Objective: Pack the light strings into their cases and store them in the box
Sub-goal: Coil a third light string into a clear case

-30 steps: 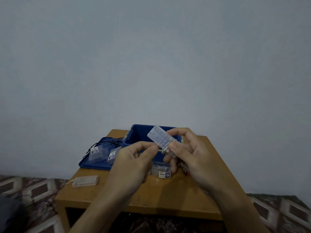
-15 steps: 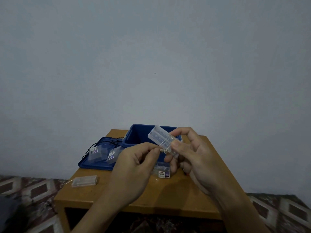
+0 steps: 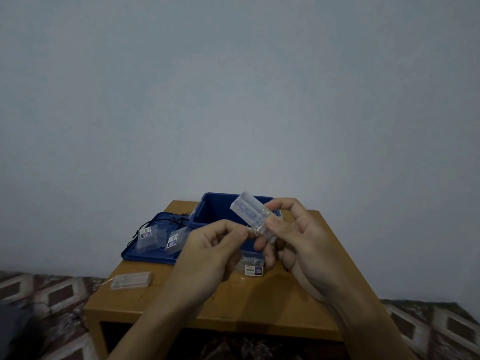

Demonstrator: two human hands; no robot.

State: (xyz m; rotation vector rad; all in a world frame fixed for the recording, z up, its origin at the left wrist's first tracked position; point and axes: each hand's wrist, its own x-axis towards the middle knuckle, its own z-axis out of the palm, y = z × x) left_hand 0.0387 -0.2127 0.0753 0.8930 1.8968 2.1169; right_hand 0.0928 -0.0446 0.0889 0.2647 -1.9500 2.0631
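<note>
My right hand [image 3: 298,245] grips a clear plastic case [image 3: 250,211], tilted up to the left over the open blue box [image 3: 207,211]. My left hand [image 3: 207,250] pinches the thin light string [image 3: 251,230] at the case's lower end, fingertips touching it. Under my hands a clear packet with a printed label [image 3: 253,270] lies on the wooden table [image 3: 259,302]. A second clear case [image 3: 131,280] lies at the table's front left. Two labelled clear packets [image 3: 148,236] [image 3: 174,240] rest on the blue lid [image 3: 148,253] with black wires.
The small table stands against a plain grey wall. A patterned rug [image 3: 52,294] covers the floor on both sides. The blue lid overhangs the table's left edge. The box's inside looks dark; I cannot tell what it holds.
The case in my right hand has hardly moved. My left fingers have closed in against the case's lower end, pinching the string there.
</note>
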